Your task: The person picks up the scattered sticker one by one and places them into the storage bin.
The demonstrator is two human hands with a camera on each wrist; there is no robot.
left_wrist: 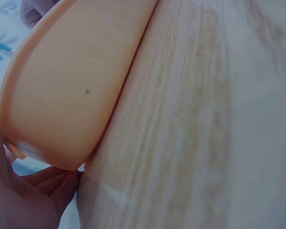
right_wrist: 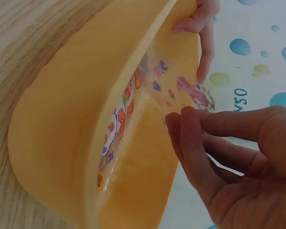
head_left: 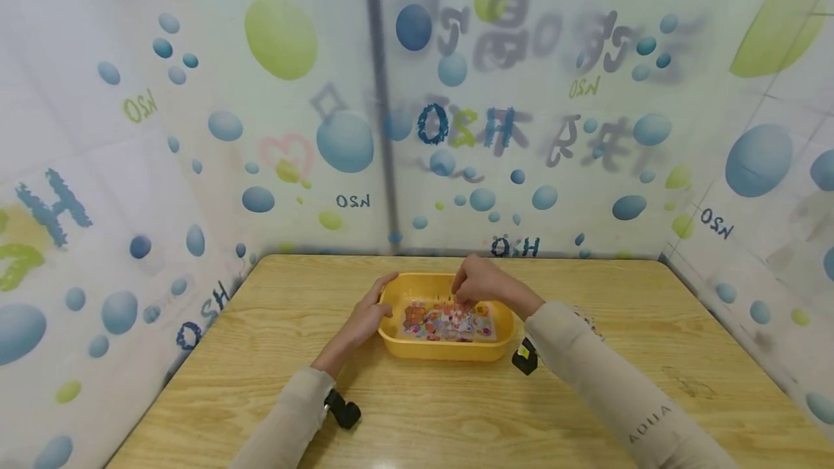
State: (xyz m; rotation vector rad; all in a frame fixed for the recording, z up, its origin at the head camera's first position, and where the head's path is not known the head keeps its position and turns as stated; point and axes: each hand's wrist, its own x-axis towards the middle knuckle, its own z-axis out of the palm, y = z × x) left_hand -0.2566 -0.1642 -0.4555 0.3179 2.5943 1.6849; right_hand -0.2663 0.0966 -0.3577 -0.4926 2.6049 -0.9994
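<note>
A yellow plastic basin (head_left: 443, 352) stands on the wooden table, holding colourful printed sticker sheets (head_left: 426, 324) on its bottom. My left hand (head_left: 365, 318) grips the basin's left end, thumb over the rim and fingers along the outer wall; the left wrist view shows that hand (left_wrist: 33, 195) against the outside. Thumb and fingertips of my right hand (head_left: 485, 284) pinch a clear sheet with small coloured prints (right_wrist: 181, 86), seen best in the right wrist view. There the right hand (right_wrist: 243, 157) is over the basin's opening. The sheet's far edge is hard to make out.
The wooden table (head_left: 280, 353) meets walls with printed blue and green bubbles (head_left: 345, 142) at the back and sides. Small coloured specks (head_left: 589, 320) show beside the right sleeve, partly hidden. Black devices (head_left: 343, 410) sit at both wrists.
</note>
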